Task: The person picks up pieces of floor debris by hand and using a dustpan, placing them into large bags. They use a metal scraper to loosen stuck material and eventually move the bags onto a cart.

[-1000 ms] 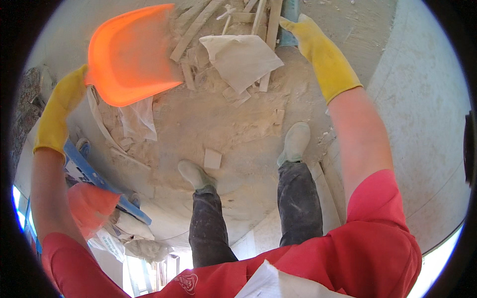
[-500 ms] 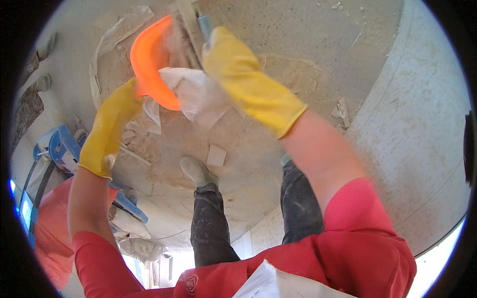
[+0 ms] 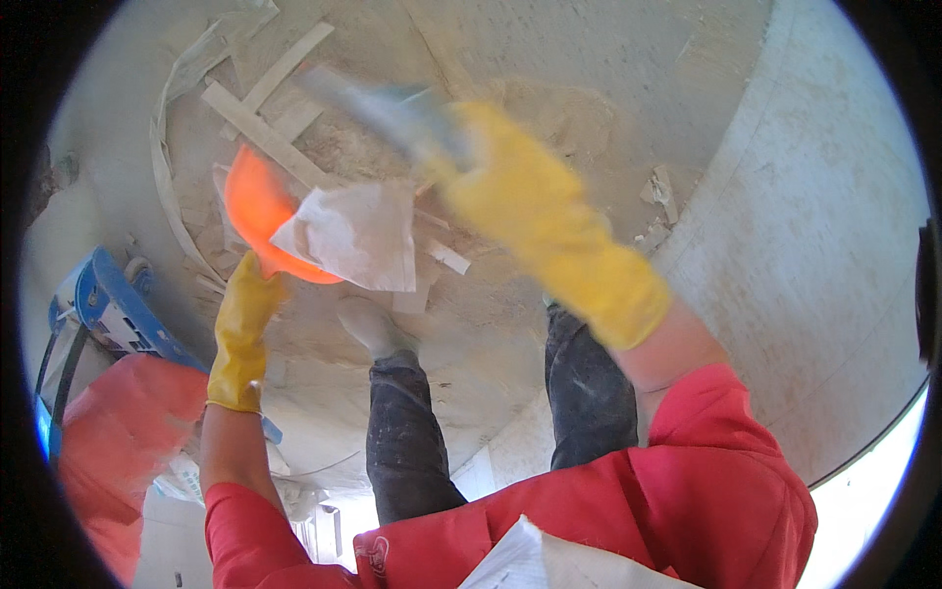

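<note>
Two yellow gloves cover our hands as we work over a dusty floor (image 3: 471, 344). Our left hand (image 3: 250, 304) is closed on the near end of an orange pan (image 3: 257, 201); its grip is hidden inside the glove. The pan is left of centre, beyond our left boot (image 3: 373, 327), tilted and partly blurred, and we cannot tell whether it touches the floor. A creased white sheet (image 3: 358, 236) overlaps its right side and hangs past its edge, though whether it rests in the pan or on the rubble we cannot tell. Our right hand (image 3: 491, 177) is closed around a long grey-blue tool (image 3: 392, 113) that points up and to the left, its outline smeared, so we cannot make out its kind. Pale slats (image 3: 257, 128) cross one another just beyond the pan, and a bent white strip (image 3: 162, 167) curves around on their left. Small scraps (image 3: 659, 191) sit well to the right, near the pale panel (image 3: 805, 216). At our lower left we see a blue frame (image 3: 128, 314) and, close by it, a reddish bag (image 3: 137, 432). Our dark trousers (image 3: 402, 432) and red shirt (image 3: 579, 510) fill the lower middle.
</note>
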Available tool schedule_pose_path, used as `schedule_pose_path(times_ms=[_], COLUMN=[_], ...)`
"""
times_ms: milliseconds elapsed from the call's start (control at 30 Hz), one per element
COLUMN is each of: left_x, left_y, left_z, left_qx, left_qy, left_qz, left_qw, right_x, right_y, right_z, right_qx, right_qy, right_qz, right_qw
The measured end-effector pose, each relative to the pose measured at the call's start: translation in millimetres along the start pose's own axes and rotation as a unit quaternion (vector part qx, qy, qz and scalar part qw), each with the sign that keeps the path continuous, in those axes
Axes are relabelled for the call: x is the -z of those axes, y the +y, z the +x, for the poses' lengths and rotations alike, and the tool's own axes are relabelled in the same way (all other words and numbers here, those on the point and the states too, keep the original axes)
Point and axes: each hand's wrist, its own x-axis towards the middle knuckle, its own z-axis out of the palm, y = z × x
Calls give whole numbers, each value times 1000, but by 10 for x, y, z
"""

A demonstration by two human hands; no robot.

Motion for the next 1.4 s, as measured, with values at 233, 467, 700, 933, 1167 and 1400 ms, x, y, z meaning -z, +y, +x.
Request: schedule_pose_path(times_ms=[233,467,700,933,1167,1400], left_x=[269,326,54,-140,-651,-1018], left_y=[-437,-642,-775,-747,-414,-375], left_z=[-15,106,64,3,-640,-1255], left_qx=[-57,-111,-131,-108,-80,-74], left_qy=[-2,-8,1,-11,37,89], left_qz=[135,216,161,90,-38,-112], left_qw=[989,970,978,990,995,987], right_x=[1803,959,-424,-1128,-788,-657], right_y=[2050,2283,1151,249,-373,-359], right_z=[163,-1,-23,-234,-696,-1271], right_qx=[-187,-319,-288,-126,-30,85], right_qy=[32,31,-84,-42,-53,-2], right_qz=[155,16,181,-50,-172,-197], right_qw=[970,947,937,990,983,977])
